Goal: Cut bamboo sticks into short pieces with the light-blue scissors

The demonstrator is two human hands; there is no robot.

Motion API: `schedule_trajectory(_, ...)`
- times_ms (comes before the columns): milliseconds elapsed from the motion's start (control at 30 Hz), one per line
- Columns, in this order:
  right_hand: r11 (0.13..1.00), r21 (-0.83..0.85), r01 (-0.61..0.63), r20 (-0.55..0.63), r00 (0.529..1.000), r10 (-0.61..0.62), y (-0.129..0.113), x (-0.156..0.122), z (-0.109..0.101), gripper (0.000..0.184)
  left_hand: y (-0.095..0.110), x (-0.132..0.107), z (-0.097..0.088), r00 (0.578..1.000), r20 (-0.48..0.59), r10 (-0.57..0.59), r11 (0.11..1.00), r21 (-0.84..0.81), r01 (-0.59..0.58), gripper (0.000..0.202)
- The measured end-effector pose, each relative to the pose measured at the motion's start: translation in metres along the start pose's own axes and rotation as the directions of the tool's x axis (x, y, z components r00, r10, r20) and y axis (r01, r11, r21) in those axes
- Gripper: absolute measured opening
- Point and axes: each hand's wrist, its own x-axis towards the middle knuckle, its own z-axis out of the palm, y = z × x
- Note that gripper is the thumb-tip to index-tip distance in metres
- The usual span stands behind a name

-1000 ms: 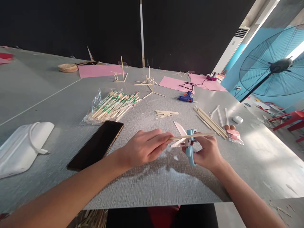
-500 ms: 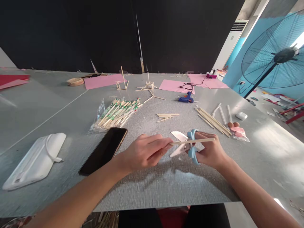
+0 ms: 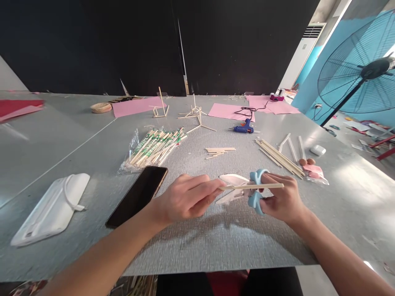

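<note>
Toward the left edge of the table (image 3: 197,257), a white pouch (image 3: 52,211) lies with its strap on top; next comes a phone (image 3: 137,197), dark screen up, and behind it, toward the far edge, a clear bag of chopsticks (image 3: 156,146); in front of the middle of the near edge, the left hand (image 3: 188,199) pinches one end of a thin wooden stick (image 3: 267,186), fingertips together on it; the stick runs rightward above the scissors (image 3: 255,200), whose blades stand apart, though I cannot tell whether it touches them; a small pile of short sticks (image 3: 219,151) lies behind the blades, and a blue glue gun (image 3: 245,127) nearer the far edge; the right hand (image 3: 284,197) is clamped on the scissors' handles, the stick's free end over its fingers; longer sticks (image 3: 277,158) lie beyond it, toward the right edge.
</note>
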Motion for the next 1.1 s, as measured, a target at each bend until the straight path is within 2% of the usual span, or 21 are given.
schedule_trajectory(100,1.000,0.009,0.006,-0.005,1.000,-0.006,-0.001,0.002,-0.001,0.017,0.007,0.007,-0.003,0.998,0.021,-0.051,0.992,-0.112,0.053,0.022)
schedule_trajectory(200,1.000,0.017,0.013,0.004,1.000,-0.013,0.001,0.002,0.000,0.009,0.015,0.011,-0.004,0.989,0.084,-0.121,0.964,-0.228,0.137,0.023)
schedule_trajectory(300,1.000,0.018,-0.006,0.034,0.999,0.005,0.003,0.001,0.001,0.005,0.018,0.010,-0.004,0.981,0.135,-0.136,0.937,-0.304,0.171,0.022)
schedule_trajectory(500,0.998,0.053,0.027,0.046,0.998,-0.029,-0.001,0.002,0.000,0.010,0.015,0.011,-0.006,0.989,0.120,-0.085,0.969,-0.223,0.110,0.017)
schedule_trajectory(600,0.997,0.081,0.012,0.046,0.999,-0.016,-0.001,0.002,-0.001,0.010,0.014,0.014,-0.008,0.988,0.106,-0.110,0.968,-0.212,0.131,0.020)
schedule_trajectory(667,0.993,0.119,0.005,0.038,0.999,-0.010,0.001,0.001,-0.001,0.012,0.014,0.016,-0.007,0.984,0.085,-0.157,0.944,-0.280,0.175,0.021)
schedule_trajectory(733,0.989,0.148,0.010,0.022,1.000,-0.013,0.003,0.000,-0.001,0.012,0.016,0.017,-0.005,0.972,0.093,-0.214,0.878,-0.419,0.233,0.021)
schedule_trajectory(800,0.987,0.161,0.013,0.008,1.000,-0.015,0.005,0.000,0.000,0.012,0.018,0.019,-0.003,0.953,0.135,-0.271,0.781,-0.547,0.300,0.024)
schedule_trajectory(900,0.989,0.150,-0.010,0.045,0.999,0.003,0.006,0.000,0.001,0.011,0.022,0.021,-0.001,0.922,0.216,-0.320,0.692,-0.612,0.384,0.034)
schedule_trajectory(1000,0.993,0.113,-0.019,0.069,0.998,0.011,0.005,0.002,0.003,0.005,0.023,0.022,0.000,0.928,0.236,-0.290,0.698,-0.611,0.373,0.037)
schedule_trajectory(1100,0.992,0.126,-0.005,0.063,0.998,-0.003,0.004,0.002,0.002,0.007,0.019,0.020,0.001,0.949,0.175,-0.263,0.750,-0.581,0.315,0.029)
